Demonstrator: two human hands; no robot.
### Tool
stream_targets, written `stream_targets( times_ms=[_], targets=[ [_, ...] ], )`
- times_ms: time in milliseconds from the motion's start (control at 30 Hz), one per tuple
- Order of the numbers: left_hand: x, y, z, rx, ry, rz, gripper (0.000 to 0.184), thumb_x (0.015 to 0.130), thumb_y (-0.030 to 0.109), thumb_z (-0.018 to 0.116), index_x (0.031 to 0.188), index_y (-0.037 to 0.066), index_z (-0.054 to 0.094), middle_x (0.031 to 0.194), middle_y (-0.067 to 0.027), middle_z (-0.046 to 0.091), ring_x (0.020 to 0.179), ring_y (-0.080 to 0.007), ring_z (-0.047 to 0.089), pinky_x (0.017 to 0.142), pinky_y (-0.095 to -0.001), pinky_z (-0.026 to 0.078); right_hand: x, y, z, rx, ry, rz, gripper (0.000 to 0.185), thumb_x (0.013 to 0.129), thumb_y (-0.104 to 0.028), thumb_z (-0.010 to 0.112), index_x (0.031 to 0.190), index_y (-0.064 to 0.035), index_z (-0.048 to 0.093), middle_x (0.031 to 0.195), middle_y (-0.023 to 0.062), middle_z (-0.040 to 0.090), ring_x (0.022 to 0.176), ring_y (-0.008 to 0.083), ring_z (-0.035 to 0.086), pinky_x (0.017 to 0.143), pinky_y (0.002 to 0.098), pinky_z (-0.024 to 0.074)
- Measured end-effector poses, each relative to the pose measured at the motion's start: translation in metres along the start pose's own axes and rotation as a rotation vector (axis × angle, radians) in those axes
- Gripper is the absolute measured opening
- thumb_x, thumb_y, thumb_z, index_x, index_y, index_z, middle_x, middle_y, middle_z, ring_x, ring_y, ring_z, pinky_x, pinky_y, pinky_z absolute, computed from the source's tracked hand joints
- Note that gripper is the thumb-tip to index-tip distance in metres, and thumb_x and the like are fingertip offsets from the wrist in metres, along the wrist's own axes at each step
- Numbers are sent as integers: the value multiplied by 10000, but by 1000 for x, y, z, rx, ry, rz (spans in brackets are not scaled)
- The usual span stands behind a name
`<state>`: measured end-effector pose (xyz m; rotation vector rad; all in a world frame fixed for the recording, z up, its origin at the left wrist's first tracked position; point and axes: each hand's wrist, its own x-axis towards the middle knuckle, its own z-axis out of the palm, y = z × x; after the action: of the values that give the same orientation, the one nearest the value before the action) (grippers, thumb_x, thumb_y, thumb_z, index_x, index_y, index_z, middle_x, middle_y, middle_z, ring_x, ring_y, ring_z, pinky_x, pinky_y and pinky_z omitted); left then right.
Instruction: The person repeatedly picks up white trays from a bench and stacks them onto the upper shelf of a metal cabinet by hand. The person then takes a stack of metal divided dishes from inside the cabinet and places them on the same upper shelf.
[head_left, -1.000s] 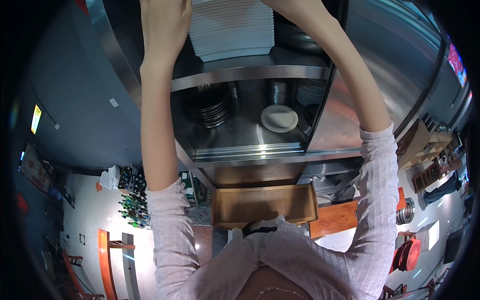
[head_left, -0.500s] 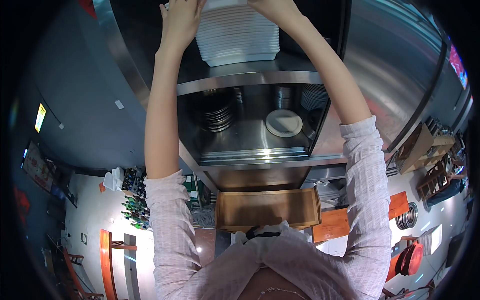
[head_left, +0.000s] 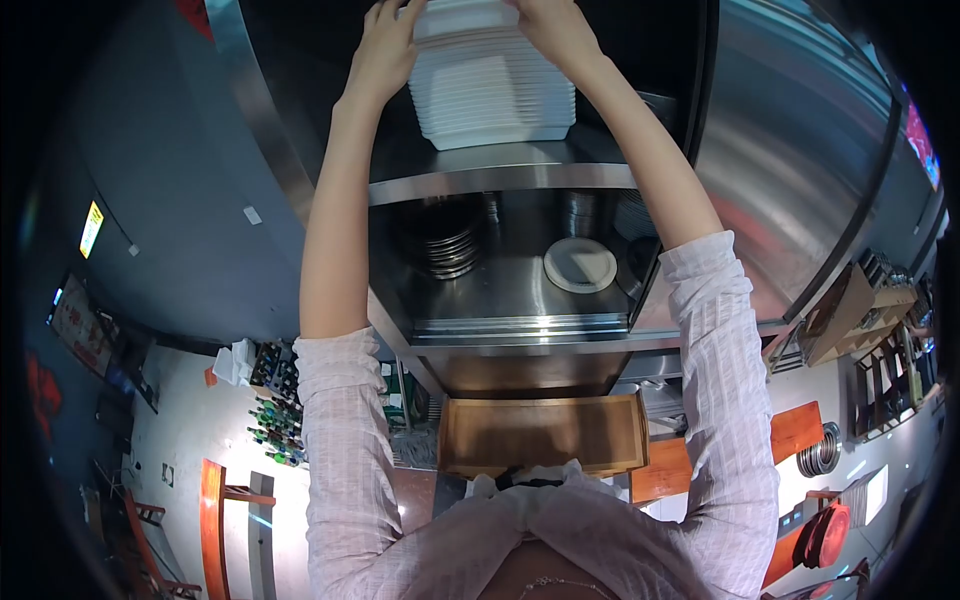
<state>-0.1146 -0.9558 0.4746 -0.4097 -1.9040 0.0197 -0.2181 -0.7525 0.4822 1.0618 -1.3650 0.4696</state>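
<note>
A tall stack of white rectangular plates (head_left: 495, 105) stands on the upper steel shelf (head_left: 500, 178), near the top of the view. My left hand (head_left: 385, 48) grips the upper left edge of the top plates (head_left: 465, 17), its fingers bent over the rim. On the opposite side my right hand (head_left: 553, 35) holds the upper right edge, with its fingertips partly cut off by the frame. Both arms reach up and forward, one on each side of the stack. Whether the top plates are lifted off those beneath I cannot tell.
On the lower shelf sit a round white plate (head_left: 580, 265), a stack of dark round dishes (head_left: 450, 252) and more stacked dishes behind. A wooden drawer or tray (head_left: 543, 432) is below, close to my body. Green bottles (head_left: 277, 430) stand at lower left.
The camera view has tilted slightly, so the shelves and stack appear lower and farther right. More of the top plates shows between my hands, which stay on their edges.
</note>
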Motion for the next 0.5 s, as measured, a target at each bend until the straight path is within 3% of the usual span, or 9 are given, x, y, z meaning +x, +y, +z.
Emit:
stream_targets(
  times_ms=[233, 333, 400, 500],
  targets=[
    [3, -13, 6, -25, -37, -48, 548, 870, -43, 441, 1407, 63, 419, 1332, -205, 449, 1259, -390, 387, 1085, -413, 331, 0, 1, 9, -10, 51, -44, 276, 712, 94, 518, 957, 7, 611, 881, 169, 625, 945, 330, 608, 1078, 465, 379],
    [9, -32, 14, -66, -121, -119, 497, 927, 45, 428, 1423, 70, 399, 1383, -203, 419, 1292, -382, 381, 1093, -400, 325, 1, 7, 14, -27, 28, -43, 263, 713, 88, 518, 945, 7, 613, 888, 171, 628, 936, 332, 608, 1081, 463, 374],
    [9, -53, 35, -60, 10, 32, 357, 983, 171, 395, 1286, 34, 526, 1185, -230, 583, 1106, -358, 586, 956, -379, 471, -1, 14, 19, -88, -85, 20, 272, 719, 76, 523, 965, 2, 613, 894, 173, 629, 945, 331, 605, 1085, 465, 368],
    [7, -60, 53, -98, 74, 19, 360, 985, 174, 405, 1305, 53, 518, 1245, -248, 551, 1136, -355, 583, 956, -400, 481, -6, 25, 28, -120, -72, 52, 266, 725, 65, 530, 965, -6, 619, 887, 178, 630, 947, 340, 606, 1090, 468, 361]
  ],
)
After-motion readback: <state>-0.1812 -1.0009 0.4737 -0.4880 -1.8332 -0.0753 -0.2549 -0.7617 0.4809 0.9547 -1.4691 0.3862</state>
